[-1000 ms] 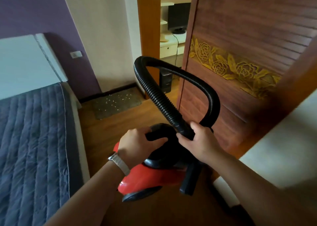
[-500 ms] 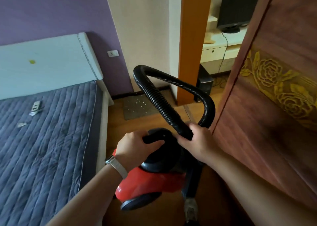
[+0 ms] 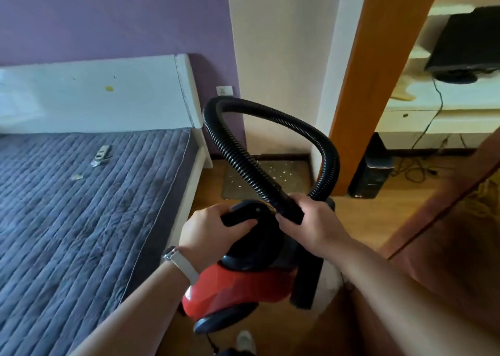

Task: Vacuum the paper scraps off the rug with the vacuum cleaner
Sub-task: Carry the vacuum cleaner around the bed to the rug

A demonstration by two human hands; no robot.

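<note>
Farthest left lies a bed (image 3: 81,207) with a grey quilted cover, and beside it the left hand (image 3: 211,231) is wrapped round the black handle (image 3: 239,214) atop the red vacuum cleaner (image 3: 232,290), held above the wooden floor (image 3: 365,220). Just right of it, the right hand (image 3: 311,220) grips the stiff end of the black hose (image 3: 238,160), whose loop arches in front of the rug (image 3: 297,185) by the cream wall, white paper scraps (image 3: 284,172) strewn on it; farther right stands a black computer tower (image 3: 370,169).

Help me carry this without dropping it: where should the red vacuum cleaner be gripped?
By the black top handle, from above on its left side, as the left hand does: it arches clear above the red vacuum cleaner, leaving room to wrap round.
</note>
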